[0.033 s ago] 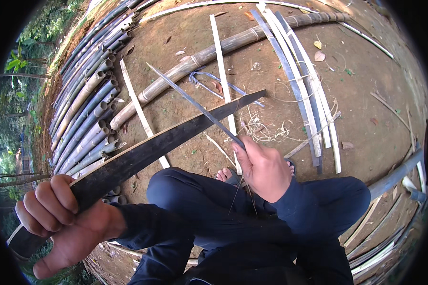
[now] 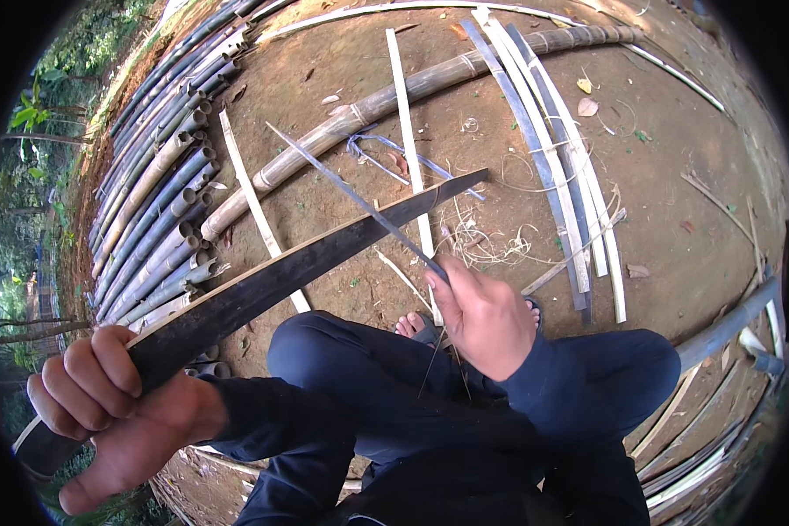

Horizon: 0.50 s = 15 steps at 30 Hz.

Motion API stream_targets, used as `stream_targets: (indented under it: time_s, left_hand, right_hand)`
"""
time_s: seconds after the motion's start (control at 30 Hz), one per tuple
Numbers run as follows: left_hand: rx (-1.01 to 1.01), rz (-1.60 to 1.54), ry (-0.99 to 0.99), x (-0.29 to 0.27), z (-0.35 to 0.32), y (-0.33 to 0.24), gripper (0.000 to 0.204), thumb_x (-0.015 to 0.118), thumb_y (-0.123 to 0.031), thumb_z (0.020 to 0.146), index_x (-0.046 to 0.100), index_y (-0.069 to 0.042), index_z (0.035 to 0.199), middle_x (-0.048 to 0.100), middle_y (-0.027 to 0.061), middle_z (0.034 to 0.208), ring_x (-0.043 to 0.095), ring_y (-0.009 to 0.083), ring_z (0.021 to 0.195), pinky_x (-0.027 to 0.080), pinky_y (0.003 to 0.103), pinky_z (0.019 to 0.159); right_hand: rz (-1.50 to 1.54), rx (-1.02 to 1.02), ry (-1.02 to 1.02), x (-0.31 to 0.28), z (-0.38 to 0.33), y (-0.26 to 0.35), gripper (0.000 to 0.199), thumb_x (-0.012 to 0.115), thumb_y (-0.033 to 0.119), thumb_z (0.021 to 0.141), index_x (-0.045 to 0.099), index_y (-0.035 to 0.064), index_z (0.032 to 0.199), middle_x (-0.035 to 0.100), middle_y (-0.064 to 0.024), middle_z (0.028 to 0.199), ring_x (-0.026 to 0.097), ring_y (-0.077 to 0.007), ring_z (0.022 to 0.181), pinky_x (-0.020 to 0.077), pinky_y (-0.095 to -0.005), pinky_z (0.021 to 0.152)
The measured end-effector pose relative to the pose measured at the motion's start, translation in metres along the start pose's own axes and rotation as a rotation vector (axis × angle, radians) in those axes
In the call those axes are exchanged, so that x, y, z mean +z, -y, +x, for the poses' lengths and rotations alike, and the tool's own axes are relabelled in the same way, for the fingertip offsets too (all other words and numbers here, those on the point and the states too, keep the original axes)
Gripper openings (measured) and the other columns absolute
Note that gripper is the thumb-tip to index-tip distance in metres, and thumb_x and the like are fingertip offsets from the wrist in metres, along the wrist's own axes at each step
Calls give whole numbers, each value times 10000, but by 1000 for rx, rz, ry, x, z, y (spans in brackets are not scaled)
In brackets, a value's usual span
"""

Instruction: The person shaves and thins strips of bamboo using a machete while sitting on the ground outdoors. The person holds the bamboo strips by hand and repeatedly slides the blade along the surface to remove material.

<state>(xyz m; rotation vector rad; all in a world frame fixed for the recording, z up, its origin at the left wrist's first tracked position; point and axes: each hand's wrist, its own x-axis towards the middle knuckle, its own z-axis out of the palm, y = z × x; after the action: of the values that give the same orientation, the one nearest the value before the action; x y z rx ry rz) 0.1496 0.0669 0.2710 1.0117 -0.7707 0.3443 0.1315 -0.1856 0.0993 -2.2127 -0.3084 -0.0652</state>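
Note:
My left hand [image 2: 131, 421] is wrapped round the wide near end of a long bamboo strip [image 2: 254, 289], dark-skinned with a pale upper edge. The strip slants up to the right and narrows to its far tip. My right hand [image 2: 486, 320] is closed round a knife [image 2: 324, 174], whose long narrow grey blade points to the upper left. Its handle is hidden in my fist. In the picture the blade crosses over the strip's far half; the contact is too fine to make out.
Cut bamboo poles [image 2: 162, 197] are stacked at the left. A thick bamboo pole [image 2: 377, 101] lies across the ground, with a pale slat [image 2: 403, 114] over it. Several split strips [image 2: 552, 158] rest to the right, near curly shavings [image 2: 491, 241]. My bent knees [image 2: 324, 351] are below the blade.

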Motion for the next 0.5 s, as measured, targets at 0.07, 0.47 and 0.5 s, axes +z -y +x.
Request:
stream_targets:
  time_s: [0.07, 0.47, 0.5]
  left_hand:
    - [-7, 0, 34, -3, 1, 2, 549, 712, -601, 639, 361, -182, 683, 337, -56, 571, 326, 80, 486, 277, 237, 504]
    - [18, 27, 40, -3, 3, 6, 585, 671, -662, 640, 350, -174, 676, 348, -49, 579, 336, 86, 499, 279, 241, 524]
    - [7, 5, 40, -4, 6, 9, 587, 670, -667, 641, 351, -175, 673, 348, -49, 579, 337, 85, 500, 279, 241, 525]
  right_hand:
    - [48, -103, -51, -7, -6, 18, 147, 632, 129, 945, 610, -4, 1005, 636, -185, 703, 653, -336, 587, 485, -414, 502]
    - [14, -146, -131, 7, -3, -28, 173, 617, 179, 954, 583, 14, 994, 617, -162, 626, 635, -306, 501, 501, -412, 445]
    - [-2, -124, -137, 7, -2, -40, 169, 614, 175, 955, 583, 13, 994, 611, -163, 615, 634, -311, 503, 500, -415, 447]
